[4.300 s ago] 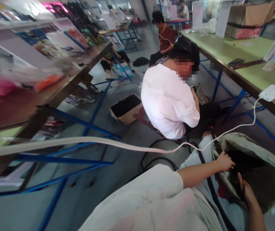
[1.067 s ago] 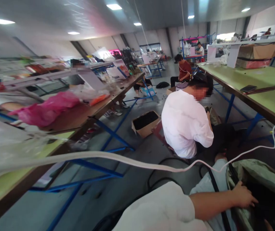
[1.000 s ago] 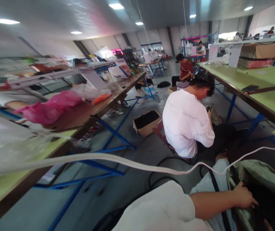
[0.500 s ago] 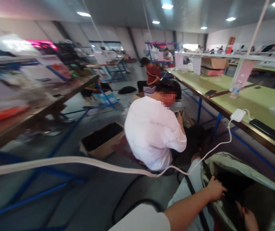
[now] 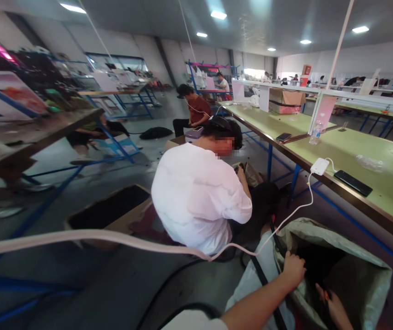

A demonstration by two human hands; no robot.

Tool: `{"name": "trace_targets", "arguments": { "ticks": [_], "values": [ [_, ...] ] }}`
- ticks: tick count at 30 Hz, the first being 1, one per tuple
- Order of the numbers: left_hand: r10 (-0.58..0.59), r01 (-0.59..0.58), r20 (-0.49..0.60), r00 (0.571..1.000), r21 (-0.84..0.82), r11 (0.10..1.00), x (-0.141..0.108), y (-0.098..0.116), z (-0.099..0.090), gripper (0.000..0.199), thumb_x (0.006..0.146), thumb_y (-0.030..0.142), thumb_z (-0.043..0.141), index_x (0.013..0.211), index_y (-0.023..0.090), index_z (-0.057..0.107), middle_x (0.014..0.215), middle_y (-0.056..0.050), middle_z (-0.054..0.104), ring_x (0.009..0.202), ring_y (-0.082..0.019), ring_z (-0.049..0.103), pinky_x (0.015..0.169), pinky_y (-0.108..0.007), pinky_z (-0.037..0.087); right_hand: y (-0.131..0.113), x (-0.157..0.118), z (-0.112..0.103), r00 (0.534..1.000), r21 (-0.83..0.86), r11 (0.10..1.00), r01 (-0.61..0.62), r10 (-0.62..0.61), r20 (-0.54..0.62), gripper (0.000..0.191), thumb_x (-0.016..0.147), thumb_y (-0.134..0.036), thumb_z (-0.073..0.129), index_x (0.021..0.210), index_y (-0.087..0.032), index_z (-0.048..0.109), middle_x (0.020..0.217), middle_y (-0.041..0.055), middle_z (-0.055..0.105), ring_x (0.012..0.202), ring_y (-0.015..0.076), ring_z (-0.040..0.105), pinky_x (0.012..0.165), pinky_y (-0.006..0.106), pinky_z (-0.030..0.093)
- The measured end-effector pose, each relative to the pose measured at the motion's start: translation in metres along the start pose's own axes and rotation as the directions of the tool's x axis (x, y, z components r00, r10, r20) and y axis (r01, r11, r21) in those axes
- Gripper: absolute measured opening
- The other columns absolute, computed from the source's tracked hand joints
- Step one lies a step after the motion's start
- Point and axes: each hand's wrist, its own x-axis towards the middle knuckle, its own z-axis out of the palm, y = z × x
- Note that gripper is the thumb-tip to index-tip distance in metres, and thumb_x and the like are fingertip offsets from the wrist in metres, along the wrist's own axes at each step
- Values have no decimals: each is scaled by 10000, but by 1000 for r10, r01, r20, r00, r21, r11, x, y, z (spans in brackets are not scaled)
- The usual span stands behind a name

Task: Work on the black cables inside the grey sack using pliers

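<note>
My left hand (image 5: 294, 269) is closed at the near rim of an open greenish woven sack (image 5: 377, 279), gripping a black strap (image 5: 278, 243) that runs up over my knee. Low inside the sack's mouth is my right hand (image 5: 334, 308), its fingers bent around a small tool with an orange handle (image 5: 327, 295); the rest of the tool is lost in shadow. Dark material (image 5: 320, 261) fills the sack, its kind too dark to make out. Another black strap (image 5: 261, 275) lies across my light trouser leg, passing under my left forearm.
A white cable (image 5: 127, 239) hangs across the view to a white adapter (image 5: 319, 166) on the green-topped table (image 5: 392, 160), beside a black phone (image 5: 353, 182). A person in a white shirt (image 5: 196, 197) sits close ahead, with a cardboard box (image 5: 124, 224) behind them.
My view has turned right, so the surroundings sit further left. Both hands remain at the sack, and the orange-handled tool in my right hand shows more clearly.
</note>
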Motion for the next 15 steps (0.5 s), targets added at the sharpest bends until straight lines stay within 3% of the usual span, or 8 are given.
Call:
{"name": "trace_targets", "arguments": {
  "ticks": [3, 6, 15],
  "values": [
    [-3, -1, -82, 997, -46, 999, -3, 2, -1, 471, 1019, 580, 549, 1150, 194, 785, 1133, -152, 772, 1140, -336, 690, 1076, -547, 396, -8, -5, -1, 1000, -3, 1000, -22, 22, 10, 503, 597, -782, 575, 517, -287, 531, 566, 77, 627, 831, 407, 766, 731, 448, 627],
    [5, -10, -84, 996, -56, 998, -5, 2, -2, 488, 1062, 562, 464, 1115, 223, 812, 1109, -139, 779, 1114, -322, 689, 1070, -553, 382, -12, -7, -1, 1000, -3, 1000, -29, 29, 2, 545, 585, -815, 587, 543, -274, 549, 599, 86, 644, 814, 394, 757, 703, 427, 618],
    [97, -97, 26, 995, -19, 995, -5, -5, -10, 401, 987, 590, 641, 1127, 265, 829, 1091, -117, 769, 1143, -312, 652, 1049, -487, 363, 11, 7, 10, 995, 26, 995, -92, 93, -29, 637, 629, -857, 566, 600, -222, 600, 646, 90, 653, 737, 315, 695, 686, 369, 558]
  ]
}}
